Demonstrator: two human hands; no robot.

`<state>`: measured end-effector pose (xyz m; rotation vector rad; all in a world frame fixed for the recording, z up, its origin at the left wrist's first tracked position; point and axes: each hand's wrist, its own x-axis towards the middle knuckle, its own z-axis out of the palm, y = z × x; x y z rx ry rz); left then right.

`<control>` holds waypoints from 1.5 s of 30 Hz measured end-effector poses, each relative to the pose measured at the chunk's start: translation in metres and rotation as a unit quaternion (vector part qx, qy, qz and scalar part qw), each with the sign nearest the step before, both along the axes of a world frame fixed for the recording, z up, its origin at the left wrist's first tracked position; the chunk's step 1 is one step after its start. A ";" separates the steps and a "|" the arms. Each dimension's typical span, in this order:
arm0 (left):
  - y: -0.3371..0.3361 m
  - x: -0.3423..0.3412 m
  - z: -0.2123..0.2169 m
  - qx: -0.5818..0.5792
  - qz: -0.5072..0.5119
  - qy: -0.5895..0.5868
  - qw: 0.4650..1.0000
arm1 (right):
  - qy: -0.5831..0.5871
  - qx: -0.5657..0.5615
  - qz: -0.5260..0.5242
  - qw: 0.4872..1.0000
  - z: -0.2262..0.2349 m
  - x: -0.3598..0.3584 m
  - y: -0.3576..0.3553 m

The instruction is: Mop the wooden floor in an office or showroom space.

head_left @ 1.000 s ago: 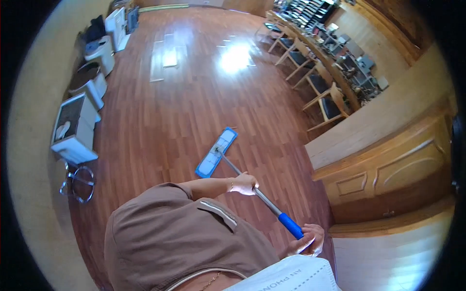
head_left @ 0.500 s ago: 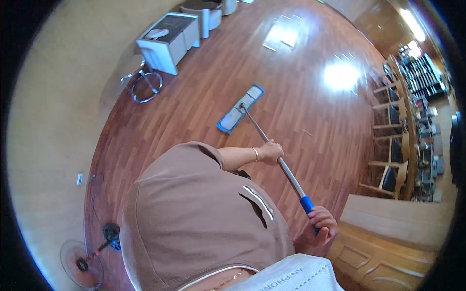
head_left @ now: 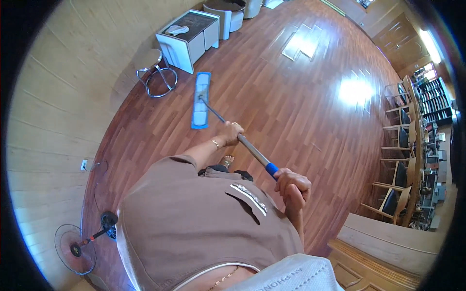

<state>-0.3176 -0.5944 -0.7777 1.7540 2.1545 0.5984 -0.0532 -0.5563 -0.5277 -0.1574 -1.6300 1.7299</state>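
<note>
The mop head (head_left: 200,116) is now closer to the stool (head_left: 147,59) and less slanted than before, while the left hand (head_left: 230,134) and the right hand (head_left: 293,185) both hold the handle (head_left: 255,150).

Round stool (head_left: 148,59) beside white cabinet (head_left: 194,50); fan (head_left: 76,249) near wall (head_left: 48,131); chairs (head_left: 390,202) along counter (head_left: 418,145).

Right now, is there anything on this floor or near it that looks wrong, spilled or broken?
Nothing clearly odd: the mop looks undamaged, and the bright patches on the floor look like reflected light, not spills. A white item lies on the cabinet, its kind unclear.
</note>
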 end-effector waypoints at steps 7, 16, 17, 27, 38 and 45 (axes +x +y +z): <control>0.012 0.000 0.010 0.033 -0.035 0.016 0.999 | -0.033 0.015 0.016 0.999 0.011 0.004 0.014; 0.063 0.106 0.045 0.000 -0.243 -0.057 0.968 | 0.063 0.080 -0.197 0.975 0.054 0.070 -0.036; 0.064 0.124 0.045 0.006 -0.264 -0.070 0.962 | 0.079 0.083 -0.202 0.973 0.049 0.088 -0.045; 0.036 0.348 0.052 0.000 -0.528 -0.211 0.823 | 0.044 0.256 -0.320 0.911 0.050 0.213 -0.152; -0.011 0.451 0.066 -0.070 -0.749 -0.075 0.655 | -0.025 0.264 -0.634 0.727 -0.023 0.230 -0.234; 0.076 0.410 0.007 -0.067 -0.680 -0.035 0.729 | -0.089 0.234 -0.746 0.618 -0.034 0.186 -0.215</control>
